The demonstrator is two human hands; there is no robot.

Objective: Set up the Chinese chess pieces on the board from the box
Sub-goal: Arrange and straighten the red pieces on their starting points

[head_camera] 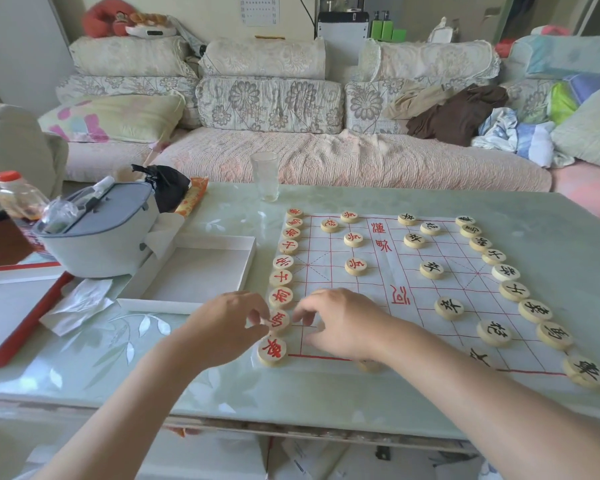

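The left hand (229, 323) and right hand (340, 323) meet over one red horse piece (280, 320), probably to square it on its line crossing. The left thumb and forefinger pinch its 9 o'clock edge. The right's curled fingers touch its 3 o'clock edge, and I cannot tell whether they grip. The board (388, 271) lies flat, with the white box (194, 271) at its 9 o'clock. The piece is a pale disc inked red, second from the board's 7 o'clock corner.
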